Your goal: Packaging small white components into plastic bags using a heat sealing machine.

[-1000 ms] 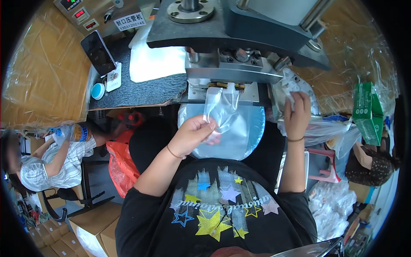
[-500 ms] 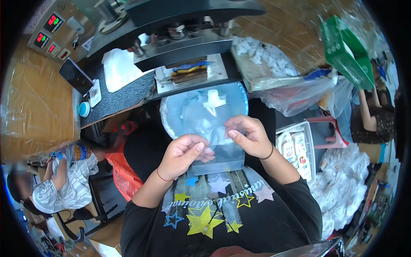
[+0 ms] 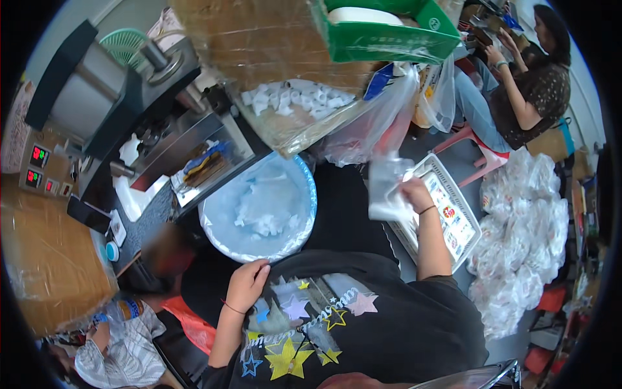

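My right hand [image 3: 416,194] is closed on the edge of a clear plastic spout pouch [image 3: 386,191], out over the near left part of a white plastic basket [image 3: 429,162]. Flat white packs with coloured print [image 3: 447,212] lie in that basket. The pouch is smeared by motion. My left hand [image 3: 248,284] rests by the near rim of a round, lined tub [image 3: 214,236], thumb a little apart from the fingers and nothing visible in it. White scraps [image 3: 267,211] lie inside the tub.
A press machine [image 3: 103,81] with a metal plate stands left of the tub. White tube-like pieces [image 3: 295,97] lie on a taped carton under a green box [image 3: 389,39]. Bagged goods [image 3: 518,246] pile up at right. Two other people sit nearby, far right and lower left.
My view has swung to the right. Both hands held the pouch over the tub; now my right hand carries it at the basket, and my left has let go and dropped to the tub's rim.
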`<act>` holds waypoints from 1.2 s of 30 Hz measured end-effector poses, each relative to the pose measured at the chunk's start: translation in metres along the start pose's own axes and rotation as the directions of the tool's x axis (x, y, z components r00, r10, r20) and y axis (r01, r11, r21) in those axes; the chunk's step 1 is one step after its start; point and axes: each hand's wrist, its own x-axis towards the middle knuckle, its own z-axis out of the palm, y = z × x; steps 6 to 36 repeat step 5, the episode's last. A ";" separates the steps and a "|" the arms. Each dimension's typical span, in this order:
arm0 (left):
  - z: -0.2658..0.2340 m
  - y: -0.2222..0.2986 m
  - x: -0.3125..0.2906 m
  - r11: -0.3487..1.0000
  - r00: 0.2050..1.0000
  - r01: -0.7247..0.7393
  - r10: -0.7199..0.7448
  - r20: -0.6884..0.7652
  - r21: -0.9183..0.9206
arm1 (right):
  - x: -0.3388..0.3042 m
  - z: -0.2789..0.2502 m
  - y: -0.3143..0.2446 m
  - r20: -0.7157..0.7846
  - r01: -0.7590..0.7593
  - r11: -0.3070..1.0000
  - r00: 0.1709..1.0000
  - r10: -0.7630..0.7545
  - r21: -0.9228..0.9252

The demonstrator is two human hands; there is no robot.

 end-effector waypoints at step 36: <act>0.000 0.012 0.007 0.993 0.992 0.117 -0.117 0.053 0.017 | 0.071 -0.030 0.021 -0.434 0.362 0.780 0.891 -0.130 0.510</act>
